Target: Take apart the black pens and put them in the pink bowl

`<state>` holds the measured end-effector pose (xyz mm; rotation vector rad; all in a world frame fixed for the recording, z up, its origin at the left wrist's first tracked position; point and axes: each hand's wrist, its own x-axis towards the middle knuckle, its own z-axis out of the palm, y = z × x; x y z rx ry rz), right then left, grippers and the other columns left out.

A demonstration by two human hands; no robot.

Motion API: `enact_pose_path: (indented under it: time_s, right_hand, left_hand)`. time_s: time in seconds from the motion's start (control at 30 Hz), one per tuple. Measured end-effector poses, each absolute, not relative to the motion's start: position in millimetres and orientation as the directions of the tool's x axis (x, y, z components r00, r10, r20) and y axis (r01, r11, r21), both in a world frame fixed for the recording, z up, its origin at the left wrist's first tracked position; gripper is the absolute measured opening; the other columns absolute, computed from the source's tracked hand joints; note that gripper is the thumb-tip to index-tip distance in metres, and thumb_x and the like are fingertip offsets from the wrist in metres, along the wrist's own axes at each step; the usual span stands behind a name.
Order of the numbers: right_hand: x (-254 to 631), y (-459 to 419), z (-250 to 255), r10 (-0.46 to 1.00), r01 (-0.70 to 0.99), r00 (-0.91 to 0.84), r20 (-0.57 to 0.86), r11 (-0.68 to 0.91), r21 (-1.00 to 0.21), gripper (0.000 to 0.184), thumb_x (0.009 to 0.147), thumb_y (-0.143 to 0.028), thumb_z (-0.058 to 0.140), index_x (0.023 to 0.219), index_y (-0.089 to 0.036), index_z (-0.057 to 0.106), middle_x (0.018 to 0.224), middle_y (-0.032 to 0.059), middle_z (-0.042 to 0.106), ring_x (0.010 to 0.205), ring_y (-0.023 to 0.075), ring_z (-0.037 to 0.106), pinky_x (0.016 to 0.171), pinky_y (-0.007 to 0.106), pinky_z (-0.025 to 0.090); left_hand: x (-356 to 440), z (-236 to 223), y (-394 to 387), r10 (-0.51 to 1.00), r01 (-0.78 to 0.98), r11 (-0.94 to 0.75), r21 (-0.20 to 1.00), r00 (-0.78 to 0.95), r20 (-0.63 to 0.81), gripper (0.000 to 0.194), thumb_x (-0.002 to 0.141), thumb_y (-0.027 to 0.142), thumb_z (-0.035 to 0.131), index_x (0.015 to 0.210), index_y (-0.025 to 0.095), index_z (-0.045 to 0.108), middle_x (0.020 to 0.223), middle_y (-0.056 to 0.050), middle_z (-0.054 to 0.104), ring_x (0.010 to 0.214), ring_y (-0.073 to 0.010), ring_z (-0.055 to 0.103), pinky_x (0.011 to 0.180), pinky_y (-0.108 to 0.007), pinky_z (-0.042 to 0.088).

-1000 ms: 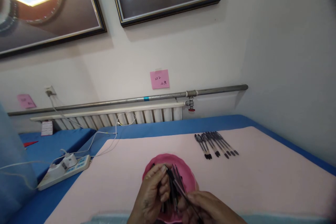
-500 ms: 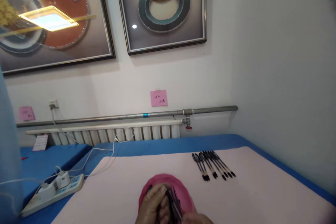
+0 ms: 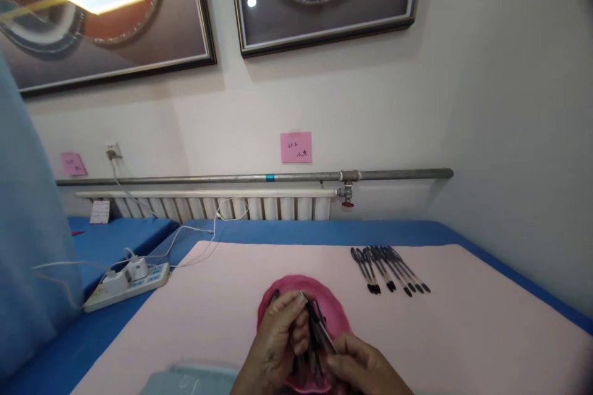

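Note:
Both hands are over a pink scalloped plate (image 3: 340,315) near the front of the table. A slim pen (image 3: 319,324) slants between them, its silvery tip up at the left. My left hand (image 3: 280,333) is closed, with thumb and forefinger pinched at the tip end. My right hand (image 3: 364,364) has its fingers closed around the lower end. Several dark pen parts (image 3: 315,364) lie in the plate under the hands, partly hidden by them. To the right, several black-capped pens (image 3: 389,268) lie side by side in a fanned row.
A pink sheet (image 3: 463,321) covers the blue table (image 3: 417,229). At left are a white power strip (image 3: 152,281) with chargers and cables, and a blue curtain (image 3: 37,247). A light-blue item (image 3: 194,379) shows at the front edge. Behind stands a radiator (image 3: 269,207) under a pipe.
The view has tilted down and shifted left, so the hands, plate and light-blue item show more fully. Both hands stay over the plate with the pen between them.

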<state>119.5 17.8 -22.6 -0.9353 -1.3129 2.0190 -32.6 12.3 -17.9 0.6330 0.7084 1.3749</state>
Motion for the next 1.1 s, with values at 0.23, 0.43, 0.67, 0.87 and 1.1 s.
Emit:
enact_pose_path:
  time_s: [0.23, 0.43, 0.67, 0.87, 1.1]
  right_hand:
    - [119.6, 11.1, -18.0, 0.713, -0.080, -0.602, -0.360, -0.503, -0.861, 0.031, 0.069, -0.047, 0.057, 0.066, -0.017, 0.050, 0.045, -0.0044, 0.053, 0.032, 0.0039, 0.039, 0.035, 0.016, 0.023]
    - [119.3, 9.1, -23.7, 0.851, 0.031, -0.478, -0.217, -0.231, -0.972, 0.023, 0.072, -0.041, 0.055, 0.066, -0.021, 0.044, 0.038, -0.0103, 0.042, 0.030, 0.0050, 0.030, 0.035, 0.018, 0.022]
    - [122.2, 7.5, -9.5, 0.963, 0.373, -0.269, -0.014, 0.091, -0.923, 0.019, 0.067, -0.031, 0.060, 0.056, -0.021, 0.048, 0.052, -0.0048, 0.048, 0.053, 0.0118, 0.043, 0.050, 0.023, 0.031]
    - [133.7, 16.4, -2.3, 0.966, 0.268, -0.251, -0.067, 0.003, -0.963, 0.018, 0.072, -0.034, 0.055, 0.060, -0.022, 0.047, 0.045, -0.0073, 0.041, 0.044, 0.0097, 0.037, 0.045, 0.023, 0.029]
    - [134.2, 18.0, -3.0, 0.952, 0.233, -0.269, -0.149, -0.086, -0.969, 0.019, 0.075, -0.036, 0.051, 0.065, -0.022, 0.047, 0.043, -0.0088, 0.040, 0.037, 0.0064, 0.032, 0.037, 0.020, 0.027]
  left_hand:
    - [-35.6, -11.2, 11.2, 0.993, -0.618, 0.119, 0.777, 0.054, -0.108, 0.028, 0.069, 0.032, 0.068, 0.085, 0.011, 0.059, 0.047, 0.010, 0.032, 0.037, -0.0003, 0.025, 0.034, -0.015, 0.014]
    - [-30.5, -11.9, 11.8, 0.990, -0.589, 0.104, 0.802, -0.018, -0.142, 0.030, 0.064, 0.035, 0.071, 0.077, 0.012, 0.057, 0.046, 0.010, 0.034, 0.036, -0.0005, 0.025, 0.033, -0.015, 0.015]
    - [-50.5, -14.1, 18.4, 0.949, -0.585, -0.059, 0.809, -0.285, -0.137, 0.040, 0.059, 0.036, 0.074, 0.058, 0.018, 0.039, 0.045, 0.011, 0.033, 0.036, -0.0010, 0.023, 0.034, -0.015, 0.015]
    - [-69.2, -9.4, 15.5, 0.898, -0.072, 0.014, 0.997, -0.438, -0.044, 0.039, 0.064, 0.040, 0.067, 0.050, 0.019, 0.038, 0.043, 0.009, 0.034, 0.042, -0.0052, 0.029, 0.042, -0.018, 0.023]
    - [-60.5, -18.0, 14.2, 0.938, 0.426, 0.110, 0.898, -0.344, 0.048, 0.017, 0.065, 0.031, 0.063, 0.053, 0.020, 0.057, 0.047, 0.003, 0.051, 0.049, -0.0125, 0.044, 0.050, -0.023, 0.024]
